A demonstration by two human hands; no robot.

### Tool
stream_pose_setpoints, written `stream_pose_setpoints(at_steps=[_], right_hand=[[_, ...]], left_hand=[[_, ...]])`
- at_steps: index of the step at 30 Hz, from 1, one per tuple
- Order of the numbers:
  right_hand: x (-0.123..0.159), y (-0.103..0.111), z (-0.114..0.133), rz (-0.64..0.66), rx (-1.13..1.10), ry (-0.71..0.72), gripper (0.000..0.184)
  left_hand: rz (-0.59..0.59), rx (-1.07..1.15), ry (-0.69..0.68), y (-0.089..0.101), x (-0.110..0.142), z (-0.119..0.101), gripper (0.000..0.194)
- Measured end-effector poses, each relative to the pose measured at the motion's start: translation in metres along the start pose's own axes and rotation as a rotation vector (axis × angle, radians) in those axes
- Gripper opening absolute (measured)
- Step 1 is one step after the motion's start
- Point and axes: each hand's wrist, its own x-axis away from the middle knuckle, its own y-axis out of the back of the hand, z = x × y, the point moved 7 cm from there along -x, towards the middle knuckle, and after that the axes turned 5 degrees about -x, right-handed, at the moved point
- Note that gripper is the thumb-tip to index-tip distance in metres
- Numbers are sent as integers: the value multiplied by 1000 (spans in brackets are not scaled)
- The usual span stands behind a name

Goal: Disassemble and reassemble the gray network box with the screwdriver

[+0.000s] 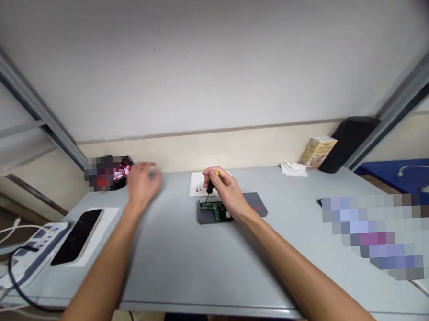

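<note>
My right hand [228, 188] grips a screwdriver [210, 185] with a black and yellow handle. Its thin shaft points down at a green circuit board [215, 209], and the tip is at or very near the board's upper left part. The board sits in a dark grey flat casing [256, 204], partly covered by my right hand. Off to the left, my left hand [143, 182] is raised near the table's back edge, slightly blurred, with curled fingers around a small greyish thing [152, 172] too indistinct to name.
Several tiny dark pieces lie on white paper [197, 180] behind the casing. A phone [78, 237] and a power strip [36, 256] lie at left, near a lit screen [122, 170]. At back right stand a carton [317, 152], tissue [293, 169] and a black cylinder [348, 144].
</note>
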Motion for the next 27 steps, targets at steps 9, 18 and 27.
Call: stream_pose_setpoints(at_steps=[9,18,27], right_hand=[[1,0,0,-10,30,-6,40],[-2,0,1,-19,9,0,39],[-1,2,0,-17,-5,0,39]], left_hand=[[79,-530,22,25,-23,133,90],[122,-653,-23,25,-23,131,73],[105,-688,-92,25,-27,141,61]])
